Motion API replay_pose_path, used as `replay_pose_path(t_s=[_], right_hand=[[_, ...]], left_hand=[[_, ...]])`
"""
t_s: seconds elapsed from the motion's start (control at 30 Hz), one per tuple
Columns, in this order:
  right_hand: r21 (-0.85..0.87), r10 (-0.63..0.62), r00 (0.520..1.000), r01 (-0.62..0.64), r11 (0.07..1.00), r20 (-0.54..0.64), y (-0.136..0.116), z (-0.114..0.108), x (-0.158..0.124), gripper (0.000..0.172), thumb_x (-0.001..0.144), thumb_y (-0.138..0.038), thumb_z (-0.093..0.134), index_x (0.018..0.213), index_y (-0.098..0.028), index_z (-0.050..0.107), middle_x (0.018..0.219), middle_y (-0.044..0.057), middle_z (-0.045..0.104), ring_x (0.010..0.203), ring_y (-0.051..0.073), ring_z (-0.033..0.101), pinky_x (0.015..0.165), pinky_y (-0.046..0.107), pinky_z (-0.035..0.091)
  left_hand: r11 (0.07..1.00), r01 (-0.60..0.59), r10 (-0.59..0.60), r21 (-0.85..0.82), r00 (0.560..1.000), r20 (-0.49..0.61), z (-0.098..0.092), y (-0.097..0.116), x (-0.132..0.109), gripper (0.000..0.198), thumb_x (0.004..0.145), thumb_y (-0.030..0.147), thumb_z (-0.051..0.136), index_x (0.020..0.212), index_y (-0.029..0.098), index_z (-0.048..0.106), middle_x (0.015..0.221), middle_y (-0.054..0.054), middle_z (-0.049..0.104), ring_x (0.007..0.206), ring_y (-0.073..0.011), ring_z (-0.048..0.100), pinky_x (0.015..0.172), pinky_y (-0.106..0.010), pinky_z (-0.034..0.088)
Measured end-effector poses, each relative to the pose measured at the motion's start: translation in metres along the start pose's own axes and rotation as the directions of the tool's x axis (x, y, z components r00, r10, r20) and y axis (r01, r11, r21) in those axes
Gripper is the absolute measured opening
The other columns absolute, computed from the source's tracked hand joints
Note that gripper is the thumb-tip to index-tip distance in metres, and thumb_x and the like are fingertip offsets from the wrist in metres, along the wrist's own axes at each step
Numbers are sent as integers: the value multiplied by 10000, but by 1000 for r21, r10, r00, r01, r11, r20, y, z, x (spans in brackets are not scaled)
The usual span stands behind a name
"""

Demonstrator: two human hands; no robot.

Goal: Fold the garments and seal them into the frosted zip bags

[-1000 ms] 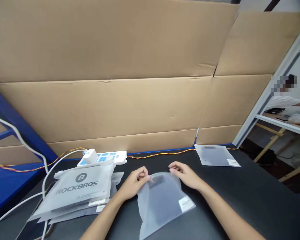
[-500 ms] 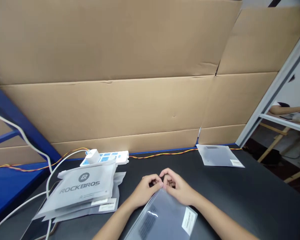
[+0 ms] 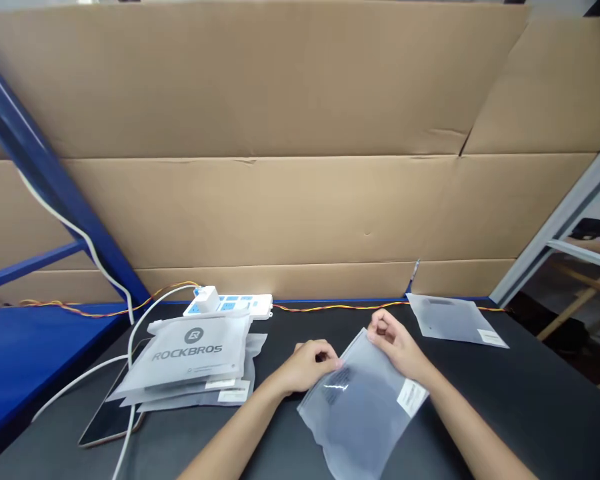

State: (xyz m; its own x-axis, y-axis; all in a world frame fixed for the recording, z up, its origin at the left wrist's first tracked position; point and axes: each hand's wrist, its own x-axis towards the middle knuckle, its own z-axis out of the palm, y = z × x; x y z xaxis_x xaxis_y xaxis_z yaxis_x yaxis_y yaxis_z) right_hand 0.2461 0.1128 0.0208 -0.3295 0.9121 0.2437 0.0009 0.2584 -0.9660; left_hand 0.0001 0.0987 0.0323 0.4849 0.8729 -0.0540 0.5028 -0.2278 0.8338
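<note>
A frosted plastic zip bag [image 3: 363,413] with a white label lies tilted on the black table [image 3: 520,407] in front of me. My left hand [image 3: 307,367] pinches the bag's top edge at its left end. My right hand [image 3: 397,347] pinches the same edge at its far corner, with the fingers closed on the plastic. The two hands are a short way apart along the bag's mouth.
A stack of ROCKBROS bags [image 3: 190,363] lies at the left, over a dark tablet [image 3: 107,420]. A white power strip [image 3: 230,305] and white cables [image 3: 130,347] sit behind it. Another frosted bag [image 3: 453,320] lies at the back right. Cardboard sheets [image 3: 300,167] wall the table's far side.
My hands, close together at the bag's top edge half a second ago, have spread apart along it. The bag has shifted right and turned. The view has panned left.
</note>
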Motion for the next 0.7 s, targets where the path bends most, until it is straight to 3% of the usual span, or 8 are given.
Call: replay_pose_path(t_s=[0.2, 0.3, 0.37, 0.4, 0.47, 0.53, 0.6, 0.7], right_hand=[[-29, -21, 993, 18, 999, -113, 5, -22, 4, 260, 890, -408, 649, 871, -251, 442, 761, -48, 495, 668, 125, 440, 629, 246, 356], [-26, -40, 972, 35, 999, -232, 6, -39, 5, 317, 843, -448, 690, 854, -259, 435, 746, -54, 496, 657, 128, 467, 625, 246, 378], [-21, -24, 969, 20, 1000, -246, 4, -47, 3, 311, 834, -469, 686, 911, -267, 463, 763, -48, 519, 672, 138, 510, 639, 255, 414], [-14, 16, 979, -20, 1000, -203, 3, -48, 2, 318, 837, -469, 679, 997, -276, 485, 807, -37, 550, 707, 149, 545, 667, 268, 441], [-22, 148, 988, -149, 989, -40, 1, -46, -2, 505, 818, -443, 703, 1236, -303, 456, 941, -8, 603, 822, 181, 607, 755, 316, 487], [-61, 284, 946, -277, 959, 156, 1, -42, -6, 685, 768, -395, 755, 1352, -314, 408, 1053, 12, 613, 926, 204, 620, 827, 351, 495], [-95, 339, 902, -326, 941, 268, -1, -37, -8, 583, 726, -361, 783, 1244, -273, 530, 1025, 11, 618, 888, 195, 613, 778, 323, 492], [-108, 267, 925, -246, 963, 269, -16, -33, -8, 265, 729, -333, 769, 932, -222, 640, 859, -9, 596, 755, 158, 555, 659, 271, 441]], left_hand=[[1000, -20, 20, 11, 999, -27, -8, -10, -3, 211, 843, 390, 636, 748, 211, 694, 871, 15, 700, 892, -201, 611, 913, -316, 362], [999, -43, 43, -21, 999, -26, -14, -18, -5, 215, 849, 395, 624, 764, 207, 686, 862, 8, 689, 865, -194, 607, 864, -297, 400], [996, -68, 66, -55, 997, -42, -14, -22, -5, 225, 861, 402, 599, 791, 204, 677, 879, -2, 676, 844, -186, 599, 804, -275, 426], [994, -80, 75, -70, 995, -62, -13, -24, -4, 233, 871, 406, 580, 801, 201, 669, 880, -7, 665, 830, -183, 592, 776, -268, 431], [991, -91, 79, -96, 989, -122, -8, -27, -3, 249, 887, 407, 548, 795, 195, 641, 844, -10, 637, 797, -177, 567, 740, -262, 425], [988, -90, 68, -123, 983, -173, -2, -30, -1, 275, 904, 420, 520, 776, 193, 608, 766, 3, 597, 732, -165, 536, 693, -255, 410], [984, -88, 57, -155, 979, -198, 2, -31, 1, 344, 919, 471, 498, 738, 191, 579, 700, 15, 562, 676, -153, 508, 650, -248, 396], [972, -85, 35, -220, 974, -224, 4, -33, 5, 541, 965, 596, 324, 708, 186, 565, 674, 3, 566, 653, -155, 520, 640, -257, 415]])
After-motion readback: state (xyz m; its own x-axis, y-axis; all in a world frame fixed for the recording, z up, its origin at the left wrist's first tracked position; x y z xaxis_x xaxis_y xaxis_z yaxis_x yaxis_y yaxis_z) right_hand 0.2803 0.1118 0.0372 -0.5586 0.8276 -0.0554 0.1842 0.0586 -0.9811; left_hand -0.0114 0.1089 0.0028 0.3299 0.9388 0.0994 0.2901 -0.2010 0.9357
